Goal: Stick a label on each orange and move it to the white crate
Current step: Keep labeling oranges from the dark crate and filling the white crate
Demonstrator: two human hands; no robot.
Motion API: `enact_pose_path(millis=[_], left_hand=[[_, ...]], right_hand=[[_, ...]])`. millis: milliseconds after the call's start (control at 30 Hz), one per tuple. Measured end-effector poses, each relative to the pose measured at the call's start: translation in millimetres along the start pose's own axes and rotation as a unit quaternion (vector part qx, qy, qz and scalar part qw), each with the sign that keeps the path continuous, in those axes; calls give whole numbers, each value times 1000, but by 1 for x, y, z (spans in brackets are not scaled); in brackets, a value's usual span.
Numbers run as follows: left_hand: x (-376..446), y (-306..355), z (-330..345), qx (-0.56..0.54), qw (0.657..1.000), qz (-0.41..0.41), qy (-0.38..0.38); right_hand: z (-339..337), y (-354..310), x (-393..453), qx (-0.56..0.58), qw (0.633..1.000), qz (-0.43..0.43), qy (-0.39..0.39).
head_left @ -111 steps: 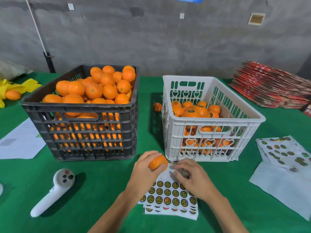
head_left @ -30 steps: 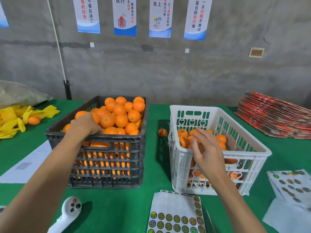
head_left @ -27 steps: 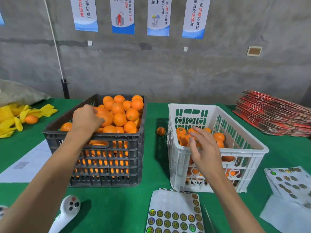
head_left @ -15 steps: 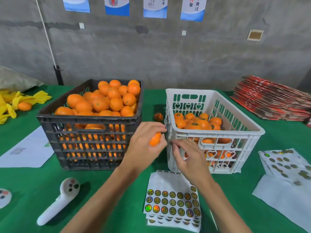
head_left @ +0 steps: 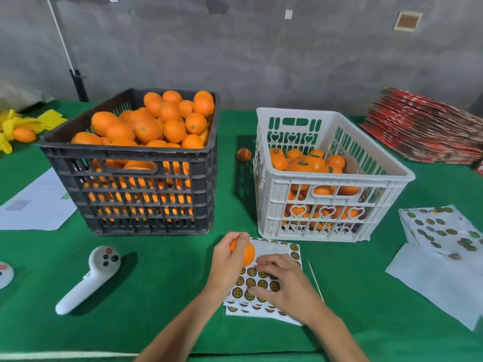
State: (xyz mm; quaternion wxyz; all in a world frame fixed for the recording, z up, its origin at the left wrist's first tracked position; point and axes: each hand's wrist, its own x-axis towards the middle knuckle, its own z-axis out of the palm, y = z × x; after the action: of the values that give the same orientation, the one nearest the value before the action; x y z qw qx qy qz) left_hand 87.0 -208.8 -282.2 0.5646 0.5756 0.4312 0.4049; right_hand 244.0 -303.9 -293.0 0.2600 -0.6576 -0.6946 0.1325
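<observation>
My left hand (head_left: 226, 262) grips an orange (head_left: 247, 253) just above the upper left part of a label sheet (head_left: 271, 250) lying on the green table in front of the white crate (head_left: 337, 178). My right hand (head_left: 283, 283) lies on the sheet with its fingers curled onto the round labels; whether it pinches one is hidden. The white crate holds several labelled oranges. A black crate (head_left: 130, 165) to the left is heaped with oranges.
A white controller (head_left: 88, 280) lies left of my hands. One loose orange (head_left: 244, 154) sits between the crates. More label sheets (head_left: 441, 228) and white backing paper (head_left: 439, 280) lie right. A thin stick (head_left: 315, 279) lies beside the sheet. Red flat cartons (head_left: 428, 126) are stacked far right.
My left hand took an orange from the black crate and brought it down over the label sheet. My right hand left the white crate and came down onto the labels.
</observation>
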Motion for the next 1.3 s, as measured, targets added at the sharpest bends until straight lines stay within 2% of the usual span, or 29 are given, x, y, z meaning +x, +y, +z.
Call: enact_pose_path(millis=[200,367,500,600,700,1100,1300], left_hand=[[0,-8,-4,-57,998,-26,-15],[5,-12,-6,-77,996,-24,-26],[8,-17,-4,-149,987,-55,14],[12,-20,-5,-228,967,-97,55],[16,-23,-4,-273,953,-107,80],[18,-31,-4,-293,947,-109,77],[17,-29,-5,-296,946,-102,80]], right_hand=[[1,-6,12,-20,1000,-12,-6],[-6,-7,21,-9,998,-60,-24],[-9,-4,21,19,996,-69,-43],[-9,-1,18,40,996,-57,-55],[-8,-2,18,57,996,-51,-50],[-5,-9,27,177,984,19,-27],[-5,-9,27,145,989,3,-29]])
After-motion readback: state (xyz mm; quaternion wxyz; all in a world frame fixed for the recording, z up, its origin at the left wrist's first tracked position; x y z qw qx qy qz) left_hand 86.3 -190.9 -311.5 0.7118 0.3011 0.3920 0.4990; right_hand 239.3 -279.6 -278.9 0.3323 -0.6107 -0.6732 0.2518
